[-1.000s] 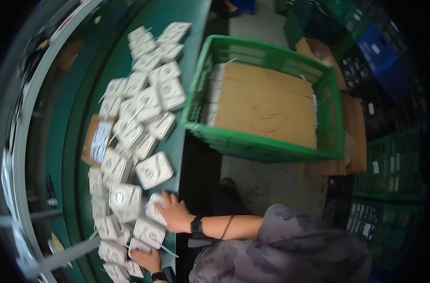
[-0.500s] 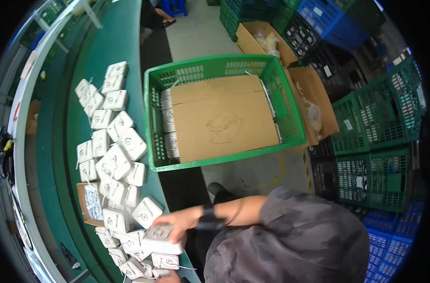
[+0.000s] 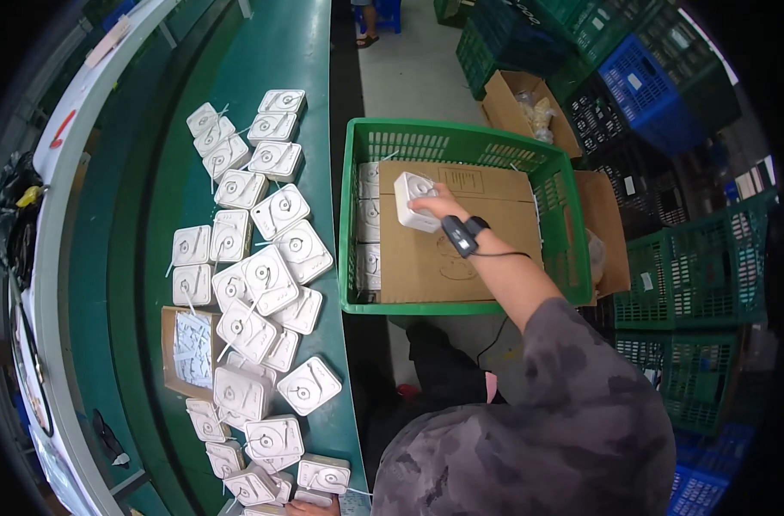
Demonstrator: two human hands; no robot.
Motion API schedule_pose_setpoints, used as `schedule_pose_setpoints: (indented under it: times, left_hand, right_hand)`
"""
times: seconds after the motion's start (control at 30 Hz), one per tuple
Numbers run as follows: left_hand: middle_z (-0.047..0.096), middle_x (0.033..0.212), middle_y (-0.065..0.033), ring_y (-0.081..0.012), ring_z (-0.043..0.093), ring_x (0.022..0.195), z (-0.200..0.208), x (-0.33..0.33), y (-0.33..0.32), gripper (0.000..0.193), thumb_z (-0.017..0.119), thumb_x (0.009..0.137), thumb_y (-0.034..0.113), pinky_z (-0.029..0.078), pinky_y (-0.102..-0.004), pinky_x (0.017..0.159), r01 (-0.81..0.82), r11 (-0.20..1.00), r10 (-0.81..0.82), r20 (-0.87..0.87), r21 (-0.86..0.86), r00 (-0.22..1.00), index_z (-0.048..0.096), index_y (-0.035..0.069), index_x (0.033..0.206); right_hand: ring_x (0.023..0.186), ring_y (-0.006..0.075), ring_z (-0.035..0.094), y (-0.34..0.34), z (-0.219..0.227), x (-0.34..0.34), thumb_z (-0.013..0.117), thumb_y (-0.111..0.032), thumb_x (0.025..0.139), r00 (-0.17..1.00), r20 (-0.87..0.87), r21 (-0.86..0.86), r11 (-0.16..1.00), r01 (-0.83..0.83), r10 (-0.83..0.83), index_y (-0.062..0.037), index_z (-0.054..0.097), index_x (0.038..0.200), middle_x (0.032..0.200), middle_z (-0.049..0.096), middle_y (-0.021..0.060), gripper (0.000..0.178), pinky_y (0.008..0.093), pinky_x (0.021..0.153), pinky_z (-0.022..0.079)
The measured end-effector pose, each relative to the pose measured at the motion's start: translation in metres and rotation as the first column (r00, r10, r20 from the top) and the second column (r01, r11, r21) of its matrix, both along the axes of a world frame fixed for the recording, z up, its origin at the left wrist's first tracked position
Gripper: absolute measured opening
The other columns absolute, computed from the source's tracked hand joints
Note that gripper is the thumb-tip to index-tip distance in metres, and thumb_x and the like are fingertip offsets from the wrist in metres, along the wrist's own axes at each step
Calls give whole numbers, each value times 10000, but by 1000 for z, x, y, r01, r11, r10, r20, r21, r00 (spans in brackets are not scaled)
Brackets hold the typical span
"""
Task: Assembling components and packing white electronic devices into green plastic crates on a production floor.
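Fabric (image 3: pixel 529 447) in grey camouflage covers the shoulder nearest the camera. Your left hand (image 3: pixel 313 507) is largely cut off by the lower edge, close to the white boxes (image 3: pixel 274 440) on the green bench (image 3: pixel 352 430); whether it grips one, I cannot tell. Farther out, your right hand (image 3: pixel 441 206) is curled over one held box (image 3: pixel 407 205), above the left part of a cardboard sheet (image 3: pixel 486 277) inside the green crate (image 3: pixel 349 224); whether box and sheet touch is unclear. Seen so, the box looks nearly square, so no long axis stands out. Its printed face points upward, partly under your fingers, and a plain, thick side faces toward you. It is white with rounded corners and dark line-work. Past the crate stand an open carton (image 3: pixel 495 103) and a blue stool (image 3: pixel 388 17).
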State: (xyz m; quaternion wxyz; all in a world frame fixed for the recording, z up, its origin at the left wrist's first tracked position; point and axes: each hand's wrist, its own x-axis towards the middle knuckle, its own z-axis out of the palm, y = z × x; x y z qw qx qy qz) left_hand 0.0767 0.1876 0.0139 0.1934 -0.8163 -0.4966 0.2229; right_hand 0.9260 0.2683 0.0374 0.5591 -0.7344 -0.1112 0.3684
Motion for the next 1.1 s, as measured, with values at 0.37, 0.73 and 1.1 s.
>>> schedule_pose_setpoints:
  times: [0.37, 0.73, 1.1]
  left_hand:
    - [533, 1354, -290, -453, 523, 1236, 105, 31, -22, 1193, 582, 737, 841, 427, -647, 998, -95, 993, 62, -381, -67, 923, 386, -107, 1434]
    - [477, 1358, -352, -439, 472, 1283, 175, 397, 58, 1106, 884, 657, 570, 372, -521, 1104, -519, 781, 621, 513, -347, 592, 413, -123, 1378]
    - [575, 1203, -218, -323, 580, 1124, 98, 702, 104, 1078, 969, 556, 348, 474, -417, 992, 315, 625, 605, 698, -715, 384, 401, -107, 1351]
  right_hand:
    - [1408, 433, 327, 133, -118, 66, 872, -400, 611, 899, 426, -328, 909, 256, -100, 34, 381, 1429, 1434, 443, 290, 1048, 456, 1148, 350]
    - [1488, 427, 183, -127, -80, 84, 789, -606, 726, 787, 561, -742, 577, 340, 258, -28, 316, 1527, 1593, 220, 273, 1095, 576, 1185, 192]
    - [1489, 478, 75, -126, -94, 73, 787, -630, 706, 847, 379, -853, 495, 164, 372, -51, 261, 1555, 1597, 131, 308, 1154, 682, 1155, 132]
